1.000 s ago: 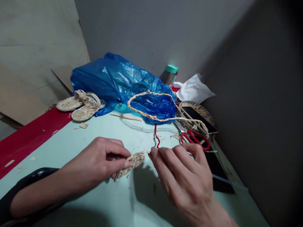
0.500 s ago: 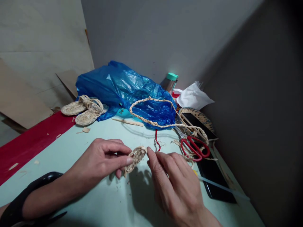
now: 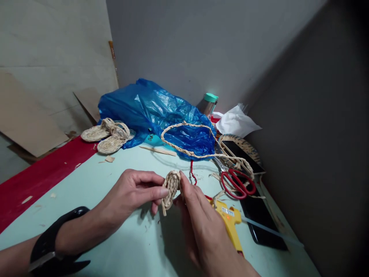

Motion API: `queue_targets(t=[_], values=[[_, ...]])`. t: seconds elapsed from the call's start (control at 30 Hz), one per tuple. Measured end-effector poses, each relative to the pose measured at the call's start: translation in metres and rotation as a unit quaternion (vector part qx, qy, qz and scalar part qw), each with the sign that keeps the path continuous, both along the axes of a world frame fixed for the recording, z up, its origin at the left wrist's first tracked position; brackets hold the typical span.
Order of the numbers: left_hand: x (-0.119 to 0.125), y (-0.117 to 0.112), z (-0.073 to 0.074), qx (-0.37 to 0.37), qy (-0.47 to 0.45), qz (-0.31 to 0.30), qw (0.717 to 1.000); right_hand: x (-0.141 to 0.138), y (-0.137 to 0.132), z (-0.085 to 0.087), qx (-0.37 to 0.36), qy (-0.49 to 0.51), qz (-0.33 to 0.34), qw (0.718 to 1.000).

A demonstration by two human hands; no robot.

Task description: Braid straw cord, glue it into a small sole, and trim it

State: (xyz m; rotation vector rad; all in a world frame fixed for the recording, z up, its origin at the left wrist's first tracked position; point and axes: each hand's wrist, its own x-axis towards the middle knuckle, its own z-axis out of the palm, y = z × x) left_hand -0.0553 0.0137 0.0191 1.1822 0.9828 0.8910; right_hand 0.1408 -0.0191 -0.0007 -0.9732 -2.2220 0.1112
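One small woven straw piece [image 3: 172, 186], oval like a tiny sole, stands on edge just above the counter [image 3: 121, 173], held between the person's two hands in front of them. The left hand [image 3: 135, 192] pinches its left side between thumb and fingertips. The right hand [image 3: 201, 227] closes on its right edge with the fingertips, the back of the hand turned up. A black watch [image 3: 50, 246] sits on the left wrist.

Just beside the right hand lies one yellow glue gun [image 3: 230, 223]. Behind it is one pair of red-handled scissors [image 3: 238, 183], lying partly on a flat black slab [image 3: 258, 215]. A short length of red yarn [image 3: 192, 174] curls just behind the straw piece. Farther back, one braided straw loop [image 3: 186, 143] rests against one crumpled blue plastic bag [image 3: 152, 111]. To the bag's left sit two finished little straw sandals [image 3: 108, 135], touching each other. To its right stand one bottle with a teal cap [image 3: 208, 104] and one wad of white paper [image 3: 236, 121].

The counter is pale mint green and dusted with straw scraps, with a red strip [image 3: 40, 177] along its left side. It sits in a corner of plain grey walls, and sheets of cardboard [image 3: 29, 119] lean at the left.
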Motion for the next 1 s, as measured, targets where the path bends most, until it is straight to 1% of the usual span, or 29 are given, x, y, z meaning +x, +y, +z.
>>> queue_targets(t=[0.07,0.23,0.37,0.5,0.6,0.67,0.73,0.83,0.9,0.93,1.0], values=[[0.002,0.0,-0.002,-0.005,-0.011,-0.002,1.0,-0.003,0.0,0.005,-0.027,0.018,0.025,0.999],[0.008,0.0,0.001,-0.007,0.002,0.009,1.0,-0.005,0.0,0.012,-0.04,0.018,0.015,0.999],[0.013,0.001,0.002,-0.012,-0.002,0.011,1.0,-0.004,0.001,0.01,-0.036,0.01,0.013,0.999],[0.016,0.0,-0.001,-0.009,-0.007,0.012,1.0,-0.004,0.001,0.006,-0.046,-0.009,0.006,0.999],[0.019,0.0,-0.002,-0.013,-0.014,0.025,1.0,-0.003,0.0,0.004,-0.052,-0.007,0.012,0.999],[0.021,0.0,-0.002,-0.016,-0.015,0.034,0.999,-0.003,0.0,0.003,-0.065,0.0,0.009,0.998],[0.021,0.0,-0.001,-0.013,-0.011,0.024,1.0,-0.002,0.0,0.003,-0.091,0.004,0.001,0.996],[0.017,0.0,-0.002,0.019,0.02,-0.026,0.999,-0.003,-0.001,0.006,-0.12,-0.002,-0.002,0.993],[0.013,0.001,-0.003,0.047,0.052,-0.045,0.997,-0.001,0.0,0.009,-0.127,-0.017,0.001,0.992],[0.011,0.002,-0.003,0.059,0.068,-0.043,0.995,0.0,0.001,0.01,-0.128,-0.026,0.005,0.991],[0.006,0.007,-0.003,0.08,0.1,-0.018,0.992,0.007,0.005,0.012,-0.116,-0.048,0.012,0.992]])
